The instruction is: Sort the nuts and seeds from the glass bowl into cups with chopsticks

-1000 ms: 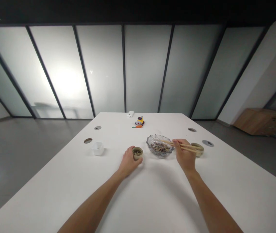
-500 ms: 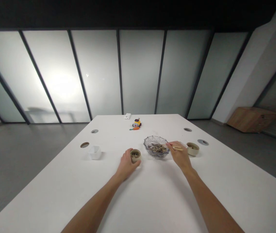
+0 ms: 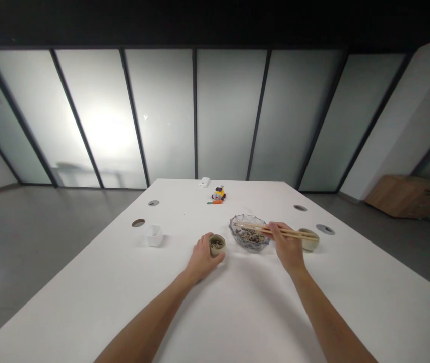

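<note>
My left hand (image 3: 202, 258) is wrapped round a small beige cup (image 3: 223, 250) that stands on the table and has small dark seeds inside. In my right hand (image 3: 287, 248) is a pair of wooden chopsticks (image 3: 298, 234), lying nearly level. Their front ends reach over a clear faceted glass bowl (image 3: 250, 247), which holds a heap of what look like sunflower seeds (image 3: 250, 236). Whether the tips grip a seed is too small to tell. Behind my right hand stands a second beige cup (image 3: 312, 244), partly covered by the chopsticks.
A white translucent container (image 3: 155, 237) stands on the left of the white table (image 3: 215, 322). Farther back are a yellow toy car (image 3: 219, 193), a toy carrot (image 3: 217, 202) and a small white box (image 3: 204, 182). Round cable holes (image 3: 138, 223) sit along both sides.
The chopsticks swung from pointing more steeply into the glass bowl to lying nearly level across it. My left hand stays on its cup. The whole view shifted slightly with my head.
</note>
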A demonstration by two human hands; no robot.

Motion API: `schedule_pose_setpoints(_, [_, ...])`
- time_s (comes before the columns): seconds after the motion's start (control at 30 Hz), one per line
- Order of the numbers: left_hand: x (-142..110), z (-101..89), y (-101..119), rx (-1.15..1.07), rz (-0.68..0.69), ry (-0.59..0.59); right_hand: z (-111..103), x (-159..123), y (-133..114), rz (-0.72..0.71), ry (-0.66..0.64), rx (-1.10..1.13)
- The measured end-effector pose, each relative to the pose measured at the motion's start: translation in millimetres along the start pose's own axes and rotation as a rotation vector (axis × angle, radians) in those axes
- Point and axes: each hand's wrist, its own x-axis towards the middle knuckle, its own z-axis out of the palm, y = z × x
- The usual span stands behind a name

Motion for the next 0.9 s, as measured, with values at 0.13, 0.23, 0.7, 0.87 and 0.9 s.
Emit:
schedule_pose_setpoints(0.13, [-2,-0.8,4,0.039,0.013,-0.041,14,-9,-8,0.117,-0.144,0.086])
schedule_pose_setpoints(0.23, [-2,-1.5,5,0.055,0.012,-0.062,9,-6,-7,0.101,-0.056,0.069])
schedule_pose_setpoints(0.7, [-2,-3.6,5,0.047,0.002,-0.083,-27,13,31,-0.457,-0.049,-0.684])
schedule_pose_setpoints(0.87, [-2,-4.0,6,0.044,0.007,-0.08,-27,12,35,-0.503,-0.067,-0.686])
schedule_pose_setpoints(0.9, [-2,-4.1,6,0.044,0.008,-0.077,-28,13,36,-0.517,-0.062,-0.688])
